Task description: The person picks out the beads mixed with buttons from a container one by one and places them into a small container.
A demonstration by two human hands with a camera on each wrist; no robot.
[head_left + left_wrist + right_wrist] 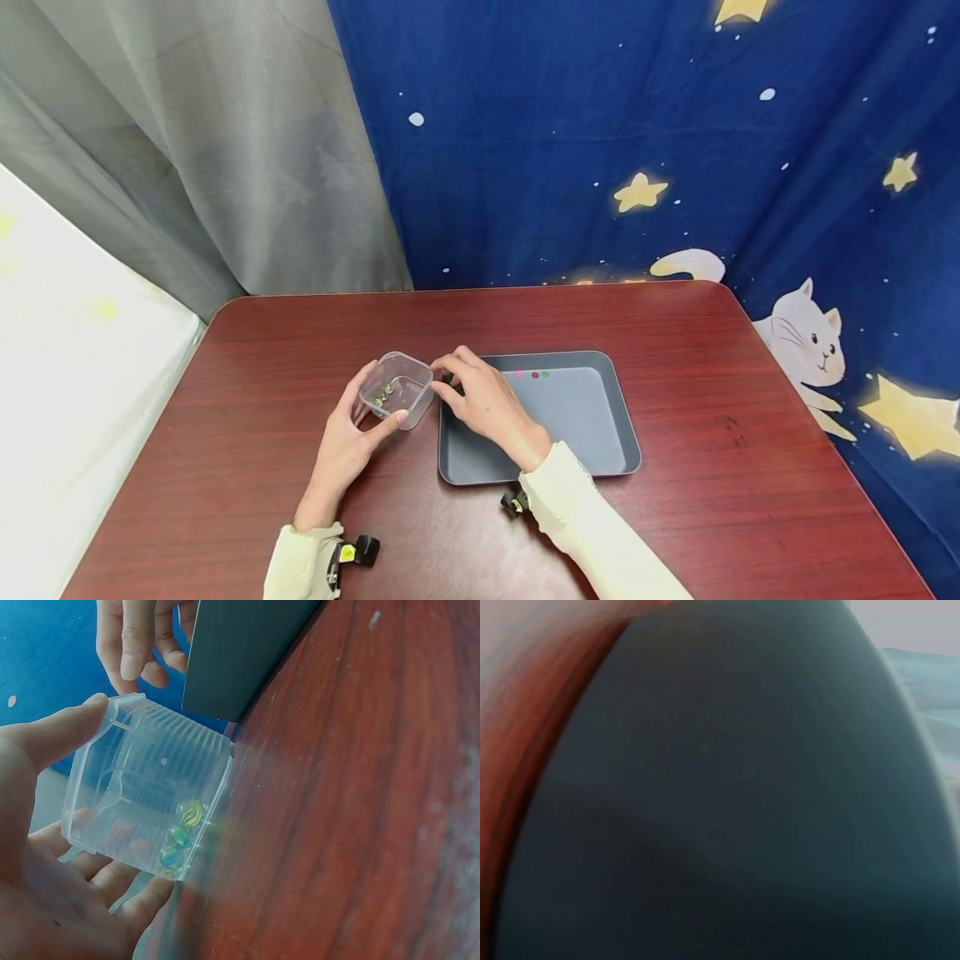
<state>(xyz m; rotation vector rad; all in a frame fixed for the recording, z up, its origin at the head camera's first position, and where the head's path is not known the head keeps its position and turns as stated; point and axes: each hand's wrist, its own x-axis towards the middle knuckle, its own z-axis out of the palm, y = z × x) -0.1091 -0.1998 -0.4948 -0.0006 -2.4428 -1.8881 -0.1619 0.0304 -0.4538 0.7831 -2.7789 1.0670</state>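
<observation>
My left hand (pixel 347 446) holds a clear plastic box (pixel 397 390), thumb on its near rim and fingers around its far side. Inside, several glass marbles (pixel 180 836) with green and yellow swirls lie together along one side, as the left wrist view shows. My right hand (pixel 487 398) hovers over the left part of a grey tray (pixel 562 417), its loosely bent fingertips close to the box's right rim. Whether they touch the rim I cannot tell; nothing shows between them. In the right wrist view the tray's dark surface (pixel 727 772) fills most of the picture, without the hand.
Small pink, red and green pieces (pixel 535 375) sit in a row near the tray's far edge. The tray rests on a reddish wooden table (pixel 720 400). Behind the table hang a grey curtain (pixel 285 167) and a blue starry curtain (pixel 525 167).
</observation>
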